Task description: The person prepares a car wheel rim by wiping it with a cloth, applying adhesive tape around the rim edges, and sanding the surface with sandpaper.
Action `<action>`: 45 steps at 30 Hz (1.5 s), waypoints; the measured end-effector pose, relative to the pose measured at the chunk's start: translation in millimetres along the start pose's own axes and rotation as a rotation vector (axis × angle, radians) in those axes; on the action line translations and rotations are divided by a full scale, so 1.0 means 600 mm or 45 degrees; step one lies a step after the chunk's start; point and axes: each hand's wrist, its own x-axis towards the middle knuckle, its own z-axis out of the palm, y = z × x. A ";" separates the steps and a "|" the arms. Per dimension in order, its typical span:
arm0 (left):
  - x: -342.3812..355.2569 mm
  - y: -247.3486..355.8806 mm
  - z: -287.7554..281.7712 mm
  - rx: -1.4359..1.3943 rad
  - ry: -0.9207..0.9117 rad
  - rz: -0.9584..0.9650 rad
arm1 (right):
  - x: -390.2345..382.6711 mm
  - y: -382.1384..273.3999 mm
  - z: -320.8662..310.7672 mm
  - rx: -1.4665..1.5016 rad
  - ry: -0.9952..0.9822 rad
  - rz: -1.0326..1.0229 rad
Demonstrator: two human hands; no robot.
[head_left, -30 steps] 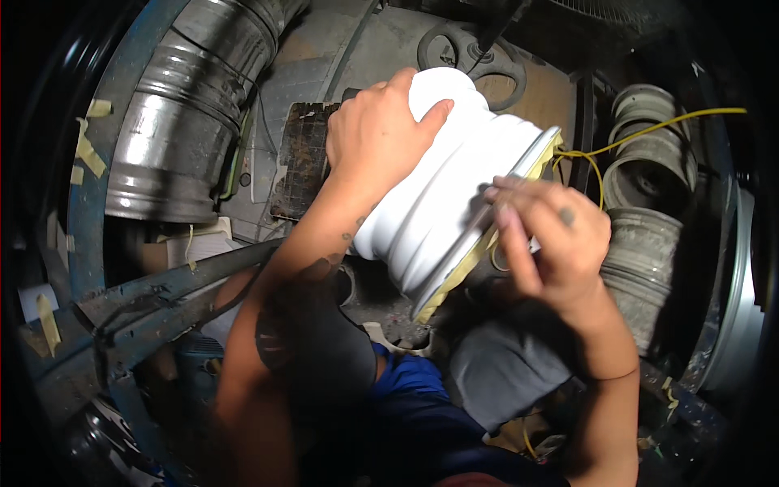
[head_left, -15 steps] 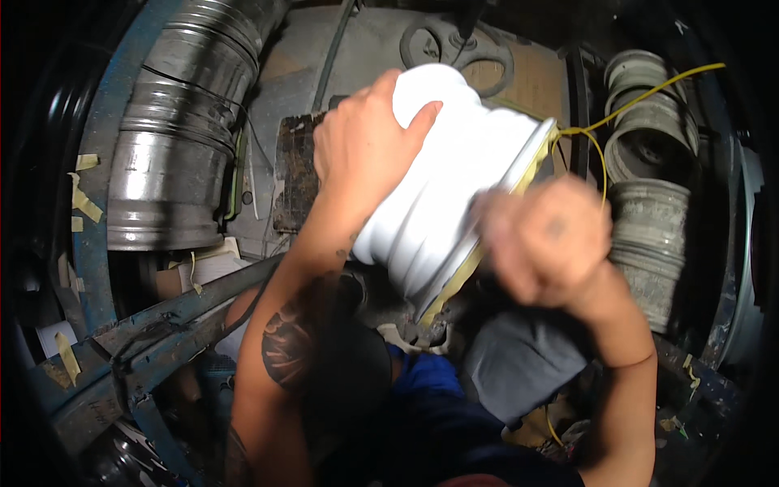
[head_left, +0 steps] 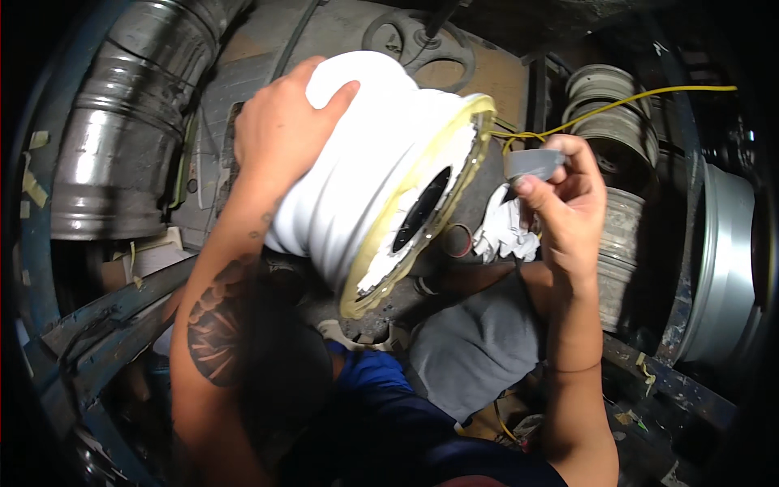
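A white-coated wheel rim (head_left: pixel 357 138) lies tilted in front of me, yellow masking tape (head_left: pixel 371 233) round its near edge and a dark opening in its face. My left hand (head_left: pixel 284 134) grips the top of the barrel, fingers curved over it and thumb laid across the white surface. To the right of the rim, clear of it, my right hand (head_left: pixel 568 203) pinches a small flexible grey piece (head_left: pixel 531 162), perhaps abrasive paper, between thumb and fingers. Crumpled white paper (head_left: pixel 503 227) shows just below that piece, beside a small red-edged round object (head_left: pixel 457 240).
Bare silver rims (head_left: pixel 122 154) are stacked along the left; worn rims (head_left: pixel 613 276) stand in a column at right, a large silver rim (head_left: pixel 718 260) beside them. A handwheel (head_left: pixel 454 65) is behind, a yellow hose (head_left: pixel 682 88) crosses at right, and blue metal framework (head_left: pixel 130 296) edges the space.
The white rim has shifted left and turned, showing its taped face. My right hand has left the rim's edge and now holds up the grey piece. My left hand moved left with the rim.
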 end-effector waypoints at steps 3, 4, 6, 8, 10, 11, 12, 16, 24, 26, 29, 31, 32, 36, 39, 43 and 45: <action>0.005 -0.010 0.000 -0.014 -0.015 -0.031 | 0.004 0.001 -0.003 0.030 0.024 0.169; 0.004 -0.012 0.002 -0.053 -0.021 -0.046 | 0.008 0.004 -0.002 0.052 0.035 0.183; 0.008 -0.022 0.003 -0.077 -0.035 -0.076 | 0.015 0.011 -0.009 0.066 -0.005 0.185; 0.008 -0.025 0.004 -0.088 -0.037 -0.080 | 0.017 0.010 -0.012 0.085 -0.024 0.195; 0.006 -0.026 0.006 -0.086 -0.027 -0.054 | 0.015 0.006 -0.011 0.138 -0.040 0.187; 0.004 -0.026 0.002 -0.089 -0.036 -0.059 | 0.015 0.006 -0.008 0.129 -0.027 0.189; 0.001 -0.026 -0.004 -0.092 -0.045 -0.064 | 0.015 0.007 -0.005 0.120 -0.014 0.192; -0.005 -0.030 -0.005 -0.101 -0.026 -0.039 | 0.013 0.002 -0.003 -0.040 -0.002 0.203; -0.005 -0.035 0.002 -0.074 -0.018 -0.065 | 0.000 -0.002 0.003 0.165 -0.053 -0.006; -0.008 -0.034 0.000 -0.067 -0.021 -0.069 | -0.011 -0.016 -0.014 -0.004 -0.251 0.092; -0.012 -0.026 -0.005 -0.046 -0.019 -0.055 | -0.027 -0.021 -0.022 -0.315 -0.371 0.055; -0.018 -0.025 -0.007 -0.037 -0.004 -0.044 | -0.041 -0.039 0.032 -0.101 -0.313 0.149; -0.018 -0.027 -0.003 -0.061 0.016 -0.027 | -0.046 -0.042 0.040 -0.133 -0.276 0.180; -0.020 -0.022 0.000 -0.098 0.030 -0.050 | -0.046 -0.018 0.049 -0.463 -0.308 -0.256; -0.022 -0.017 -0.005 -0.101 -0.002 -0.087 | -0.045 -0.022 0.062 -0.834 -0.319 -0.465; -0.022 -0.004 -0.005 -0.125 -0.009 -0.066 | -0.039 -0.049 0.086 -1.151 -0.334 -0.458; -0.030 -0.007 -0.008 -0.113 0.003 -0.070 | -0.028 -0.046 0.095 -1.188 -0.455 -0.637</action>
